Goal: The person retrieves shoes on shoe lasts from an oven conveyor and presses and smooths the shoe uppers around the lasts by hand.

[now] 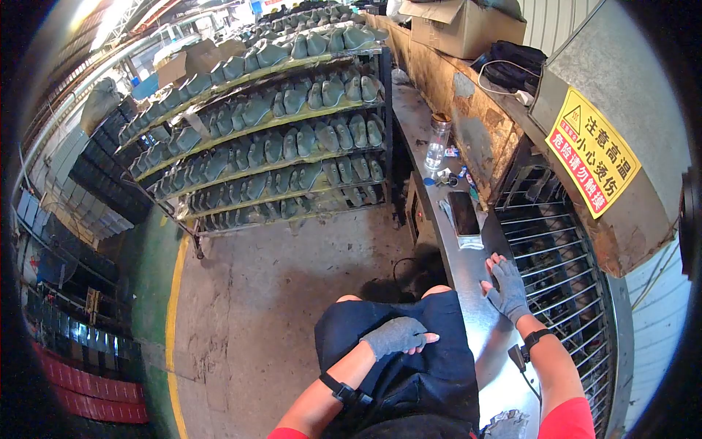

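My left hand, in a grey fingerless glove, rests on the dark cloth over my lap. Its fingers are curled, and whatever they might hold is hidden. On the right, my right hand, gloved the same way, lies on the metal bench with its fingers spread and nothing in them. Just beyond its fingertips are a dark phone-like object and a small pale packet. Black straps are on both wrists.
A rack of grey shoe-shaped pieces stands ahead. The bench also holds a bottle and small items. Right of it run metal bars below a yellow warning sign. A cardboard box sits above.
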`<state>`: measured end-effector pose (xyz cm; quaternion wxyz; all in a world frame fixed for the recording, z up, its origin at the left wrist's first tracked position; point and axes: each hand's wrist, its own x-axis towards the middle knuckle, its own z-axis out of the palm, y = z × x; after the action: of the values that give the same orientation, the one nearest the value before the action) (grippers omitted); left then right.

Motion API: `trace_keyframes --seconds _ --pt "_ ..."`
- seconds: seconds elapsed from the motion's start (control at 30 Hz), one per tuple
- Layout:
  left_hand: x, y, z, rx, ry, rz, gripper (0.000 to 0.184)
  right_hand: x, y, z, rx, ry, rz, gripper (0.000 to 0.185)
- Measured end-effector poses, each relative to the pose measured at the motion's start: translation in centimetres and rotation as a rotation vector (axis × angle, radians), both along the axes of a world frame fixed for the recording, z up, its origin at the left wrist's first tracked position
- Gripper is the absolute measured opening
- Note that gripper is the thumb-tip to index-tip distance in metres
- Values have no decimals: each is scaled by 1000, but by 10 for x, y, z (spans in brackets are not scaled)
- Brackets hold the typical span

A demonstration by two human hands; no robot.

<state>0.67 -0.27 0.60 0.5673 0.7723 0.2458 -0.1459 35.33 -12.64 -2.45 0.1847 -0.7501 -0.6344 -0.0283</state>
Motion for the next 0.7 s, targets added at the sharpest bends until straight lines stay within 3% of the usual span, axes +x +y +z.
trace_keyframes --seconds 0.7 --pt "0 2 -7 19 -27 -16 67 3 1 -4 -14 -4 -9 67"
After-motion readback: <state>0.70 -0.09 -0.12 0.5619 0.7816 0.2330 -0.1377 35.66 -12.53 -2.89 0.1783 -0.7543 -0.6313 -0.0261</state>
